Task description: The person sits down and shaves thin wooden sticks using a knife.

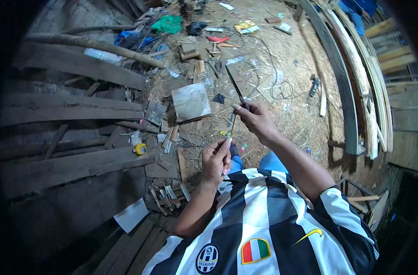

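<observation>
A dark, narrow blade (234,82), pointed at its far end, rises from my right hand (257,120). The fingers of that hand are closed round its lower part. Below and to the left, my left hand (215,160) is closed, with finger and thumb pinching a thin stick (233,124). The stick runs up from the left fingertips to the right hand, close to the base of the blade. Whether blade and stick touch is hidden by the right fingers.
Long boards (71,107) lie along the left, with a yellow tape measure (140,149) on their edge. Beams (355,82) are stacked at right. A square panel (191,101), a power tool (314,86) and scraps lie on the littered floor. Part of another person (358,18) shows at top right.
</observation>
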A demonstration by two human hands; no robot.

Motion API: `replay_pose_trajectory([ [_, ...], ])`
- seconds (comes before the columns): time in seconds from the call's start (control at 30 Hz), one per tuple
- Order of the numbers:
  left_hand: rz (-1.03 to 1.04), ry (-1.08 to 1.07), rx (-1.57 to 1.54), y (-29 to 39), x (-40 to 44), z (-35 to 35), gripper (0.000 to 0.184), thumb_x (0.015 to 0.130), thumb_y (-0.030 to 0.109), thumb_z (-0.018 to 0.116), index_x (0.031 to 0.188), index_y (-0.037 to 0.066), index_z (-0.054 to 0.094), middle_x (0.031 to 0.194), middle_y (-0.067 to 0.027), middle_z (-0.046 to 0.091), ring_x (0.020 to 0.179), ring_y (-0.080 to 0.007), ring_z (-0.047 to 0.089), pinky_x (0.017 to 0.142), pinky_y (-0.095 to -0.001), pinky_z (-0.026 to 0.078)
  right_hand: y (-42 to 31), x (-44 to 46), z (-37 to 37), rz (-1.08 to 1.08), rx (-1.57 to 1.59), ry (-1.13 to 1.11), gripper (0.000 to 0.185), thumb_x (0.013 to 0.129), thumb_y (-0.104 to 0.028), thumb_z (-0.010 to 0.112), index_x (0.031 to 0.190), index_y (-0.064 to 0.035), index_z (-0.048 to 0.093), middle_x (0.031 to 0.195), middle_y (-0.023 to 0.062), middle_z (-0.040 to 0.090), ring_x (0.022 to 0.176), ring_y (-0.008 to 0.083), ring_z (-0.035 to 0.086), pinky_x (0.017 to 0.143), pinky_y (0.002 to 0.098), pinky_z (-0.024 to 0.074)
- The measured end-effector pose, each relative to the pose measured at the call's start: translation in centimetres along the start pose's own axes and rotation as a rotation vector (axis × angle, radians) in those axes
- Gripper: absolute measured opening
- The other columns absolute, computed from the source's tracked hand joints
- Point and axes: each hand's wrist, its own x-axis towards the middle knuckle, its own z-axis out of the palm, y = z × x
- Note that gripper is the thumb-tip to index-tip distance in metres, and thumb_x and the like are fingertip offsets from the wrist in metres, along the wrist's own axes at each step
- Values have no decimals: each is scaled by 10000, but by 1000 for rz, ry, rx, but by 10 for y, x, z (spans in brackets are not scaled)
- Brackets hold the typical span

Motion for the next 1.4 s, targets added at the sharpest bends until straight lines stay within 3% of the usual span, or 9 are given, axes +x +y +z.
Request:
replay_pose_trajectory([
  [0.1,11,58,-35,21,9,-20,217,1006,200,588,975,5,677,524,13,470,320,-63,338,314,-222,285,-5,25,35,-8,5,-63,308,970,-356,659,860,-69,648,607,-88,449,511,20,346,444,244,227],
  [0.2,86,112,-23,39,26,-33,232,1009,206,587,955,1,681,525,13,476,315,-62,342,310,-227,274,-7,53,55,7,-63,-122,322,974,-317,658,878,-10,658,682,-62,503,628,34,379,524,266,298],
  [0.47,110,189,-1,101,96,-71,227,1001,213,603,985,-7,656,547,16,482,327,-57,355,323,-222,291,-22,163,90,-15,-125,-227,363,968,-336,658,882,17,660,688,-19,562,666,56,467,566,269,399],
  [0.57,142,216,5,127,142,-82,224,1000,208,604,988,-10,655,551,17,489,340,-50,367,326,-220,297,-20,232,95,-101,-149,-307,273,984,-305,651,913,-41,648,740,-67,519,680,31,423,572,228,340],
  [0.77,54,289,-40,197,291,-93,225,994,206,615,970,-12,663,554,11,506,360,-45,382,344,-213,304,-60,410,91,-80,-200,-340,352,976,-334,647,939,16,652,701,-23,538,655,65,446,570,290,398],
  [0.83,39,326,-11,224,335,-86,227,993,203,616,961,-15,671,559,10,515,375,-43,395,351,-208,301,-96,451,83,133,-246,-282,326,983,-319,641,936,3,649,692,-25,526,649,64,442,566,280,386],
  [0.93,56,309,28,267,397,-70,201,977,186,642,959,-7,696,555,23,512,417,-27,417,386,-198,316,-110,524,67,87,-223,-321,303,991,-296,632,927,0,648,703,-27,547,650,55,458,571,266,390],
  [1.23,-43,221,121,335,491,-46,226,987,216,632,986,-1,696,574,21,525,440,-23,426,402,-195,312,-155,608,43,148,-98,-218,227,999,-239,625,921,-26,628,725,-58,524,656,31,434,567,242,359],
  [1.4,-61,175,181,362,524,-40,241,991,230,626,991,0,697,579,26,526,439,-21,419,404,-196,308,-169,637,37,157,-137,-150,259,998,-275,624,897,-37,623,693,-67,494,637,25,399,545,238,328],
])
